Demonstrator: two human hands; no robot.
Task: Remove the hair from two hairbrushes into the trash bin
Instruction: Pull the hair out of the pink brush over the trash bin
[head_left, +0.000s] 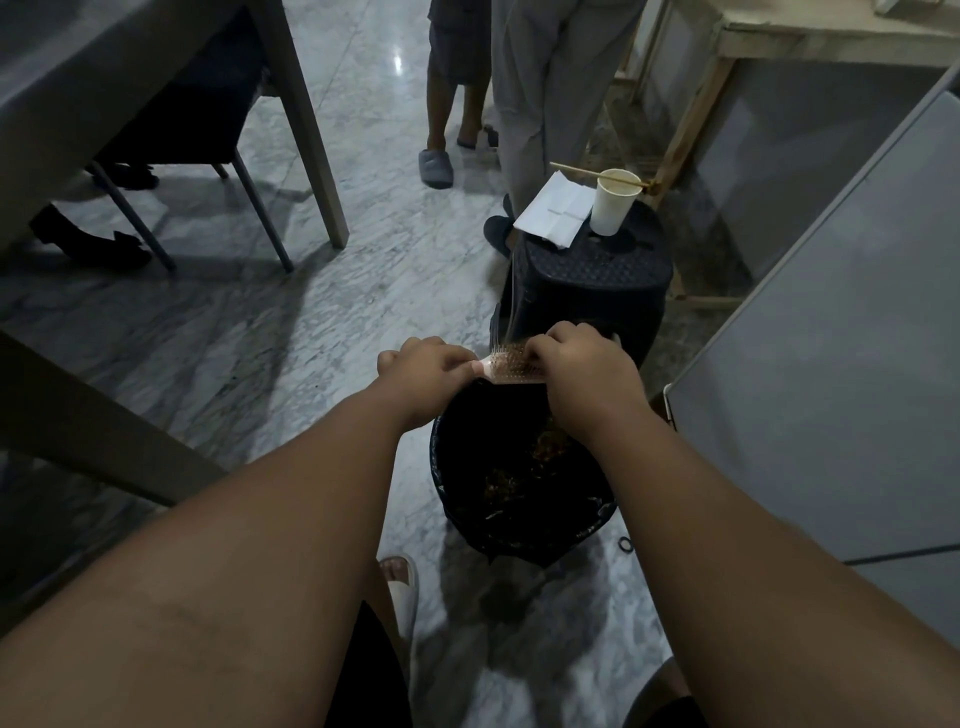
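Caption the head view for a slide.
Left hand holds a hairbrush over the trash bin while the right hand picks at its bristles.

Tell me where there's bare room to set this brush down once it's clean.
Bare floor lies left of the trash bin, up to the table leg. The stool behind the bin is crowded: paper and cup fill its top. Both hands, left and right, are on the brush.

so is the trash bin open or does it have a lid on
Open. The trash bin shows its dark liner and debris inside, no lid visible; the left hand and right hand hold the hairbrush over it.
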